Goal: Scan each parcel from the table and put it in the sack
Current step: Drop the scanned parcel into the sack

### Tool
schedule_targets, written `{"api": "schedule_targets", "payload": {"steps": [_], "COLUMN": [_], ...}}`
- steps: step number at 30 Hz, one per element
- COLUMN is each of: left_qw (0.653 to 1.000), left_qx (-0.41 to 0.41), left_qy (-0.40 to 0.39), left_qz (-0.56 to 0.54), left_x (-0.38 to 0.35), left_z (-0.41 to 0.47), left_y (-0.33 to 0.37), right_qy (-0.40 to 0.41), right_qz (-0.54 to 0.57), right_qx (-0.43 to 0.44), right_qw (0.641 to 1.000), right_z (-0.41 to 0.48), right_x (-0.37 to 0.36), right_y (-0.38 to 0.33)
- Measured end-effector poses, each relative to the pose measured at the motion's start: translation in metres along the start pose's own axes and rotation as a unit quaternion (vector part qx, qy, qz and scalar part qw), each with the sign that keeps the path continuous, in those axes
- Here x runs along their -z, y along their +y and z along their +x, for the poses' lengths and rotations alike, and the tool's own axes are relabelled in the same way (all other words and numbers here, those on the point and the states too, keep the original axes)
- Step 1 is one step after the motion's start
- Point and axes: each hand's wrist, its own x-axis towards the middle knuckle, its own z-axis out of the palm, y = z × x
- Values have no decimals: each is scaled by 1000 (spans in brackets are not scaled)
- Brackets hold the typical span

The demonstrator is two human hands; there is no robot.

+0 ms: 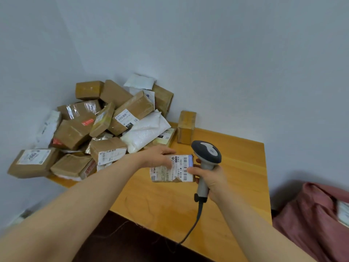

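My left hand (pixel 156 156) grips a small brown parcel (pixel 172 170) by its far edge, label side up, just above the wooden table (pixel 236 167). My right hand (pixel 209 177) grips the handle of a grey barcode scanner (pixel 206 154). The scanner's head hangs over the parcel's right end, and a bluish light falls on the barcode there. The pink sack (pixel 311 220) sits low at the right, beside the table, with a white-labelled parcel (pixel 342 214) showing in its mouth.
A heap of brown boxes and white mailers (pixel 105 125) fills the table's far left corner against the walls. One small box (pixel 186 129) stands alone behind the scanner. The scanner cable (pixel 190 229) runs over the table's near edge.
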Motion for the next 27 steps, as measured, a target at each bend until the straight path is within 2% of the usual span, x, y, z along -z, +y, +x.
{"api": "schedule_targets", "payload": {"steps": [2,5,8,11,13,16,21,27], "left_qw": [1000,995,973,931,910,891,866,854], "left_qx": [0,18,60,88,91,91,92,88], "left_qy": [-15,48,107,132,143,161,187,208], "left_qz": [-15,-86,-194,-329,-378,-414,-454,-468], "left_x": [9,19,25,30,33,38,43,44], "left_z": [-3,-3,-1,3,6,10,15,21], "left_y": [-3,-17,-31,-41,-44,-44,-43,-43], "right_qy": [19,71,32,-6,-27,-57,-98,-115], "right_qz": [8,-2,10,10,5,10,-46,-102], "right_qx": [5,15,19,7,-5,-15,-21,-10], "right_qw": [1000,997,999,1000,1000,998,994,988], "right_z": [-1,-2,-9,-17,-20,-25,-31,-36], "right_x": [-4,-6,-10,-15,-19,-23,-26,-28], "right_y": [-4,-8,-10,-14,-17,-22,-27,-29]}}
